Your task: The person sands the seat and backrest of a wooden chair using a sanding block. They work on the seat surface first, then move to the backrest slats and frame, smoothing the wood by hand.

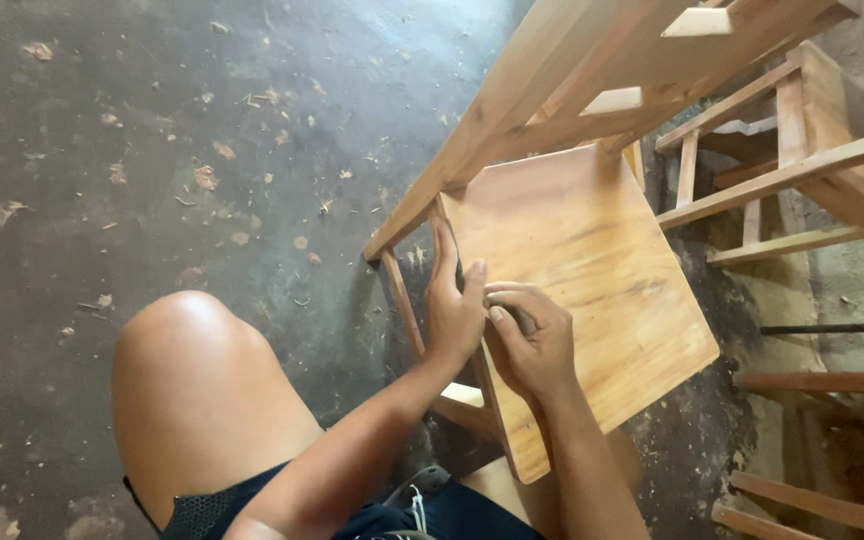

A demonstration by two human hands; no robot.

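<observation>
A light wooden chair (pixel 592 250) stands tilted in front of me, its flat seat panel facing up. My left hand (pixel 452 305) grips the seat's left edge, with the thumb on top and the index finger stretched along the edge. Right beside it, my right hand (pixel 535 345) is curled and pressed on the seat surface near that same edge. Its fingers close over a small grey piece (pixel 514 316) that is mostly hidden. The two hands touch each other. The chair's back rails (pixel 552 80) run up to the top right.
More unfinished wooden chair frames (pixel 812 150) crowd the right side, with rails (pixel 822 385) low at the right. A dark metal rod (pixel 832 327) lies there too. The grey floor (pixel 152 130) is strewn with wood shavings. My bare knee (pixel 202 390) is at the lower left.
</observation>
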